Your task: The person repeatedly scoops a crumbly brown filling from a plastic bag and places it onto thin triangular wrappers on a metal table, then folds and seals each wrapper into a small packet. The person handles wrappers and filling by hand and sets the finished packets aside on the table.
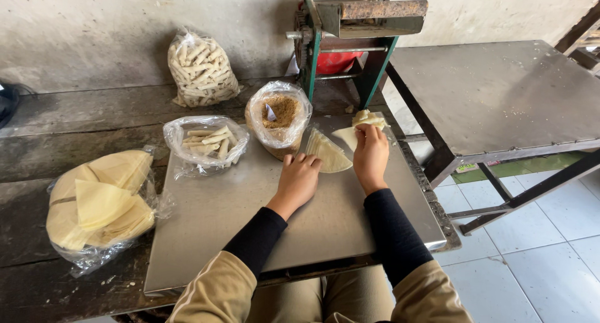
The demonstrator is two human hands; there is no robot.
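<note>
A pale, thin wedge-shaped wrapper point(328, 153) lies flat on the smooth steel sheet point(250, 217) topping the desk, pinned at its near edge by the left hand point(298, 179), whose fingers are spread and pressing rather than grasping. Just right of it, the right hand point(371, 153) curls over a second wrapper point(345, 135), fingertips bent as if rolling it; whether it truly clenches, I cannot tell. Close behind sit an open bag of brown crumbly filling point(279, 115) and a bag of finished pale rolls point(209, 141). A fuller bag of rolls point(200, 68) leans against the wall; stacked wrappers point(103, 201) wait in plastic at left.
</note>
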